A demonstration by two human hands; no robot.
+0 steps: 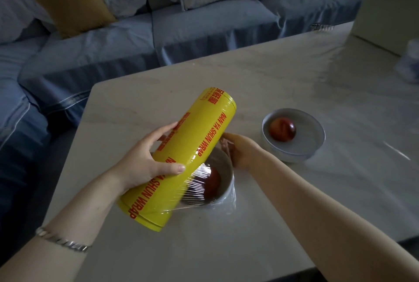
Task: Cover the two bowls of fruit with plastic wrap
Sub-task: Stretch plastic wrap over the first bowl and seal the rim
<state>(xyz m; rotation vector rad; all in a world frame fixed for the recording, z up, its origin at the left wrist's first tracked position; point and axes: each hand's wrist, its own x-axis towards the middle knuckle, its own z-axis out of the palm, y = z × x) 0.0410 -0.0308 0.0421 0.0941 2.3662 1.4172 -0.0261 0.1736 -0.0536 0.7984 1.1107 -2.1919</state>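
Over the near bowl (227,187), left fingers (169,169) grip the roll (204,132), right fingers (225,143) pinch the film (197,183); hard pulling could tip it.

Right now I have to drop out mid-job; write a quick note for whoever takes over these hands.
Left hand grips the yellow wrap roll, tilted above the near bowl.
Right hand is at that bowl's far rim, apparently pinching the film edge.
The film runs uncut from the roll over the near bowl and its fruit.
The far bowl with its own fruit sits apart on the table; I cannot tell whether it is covered.
Left to do: tear the film off, seal the near rim, check the far bowl.
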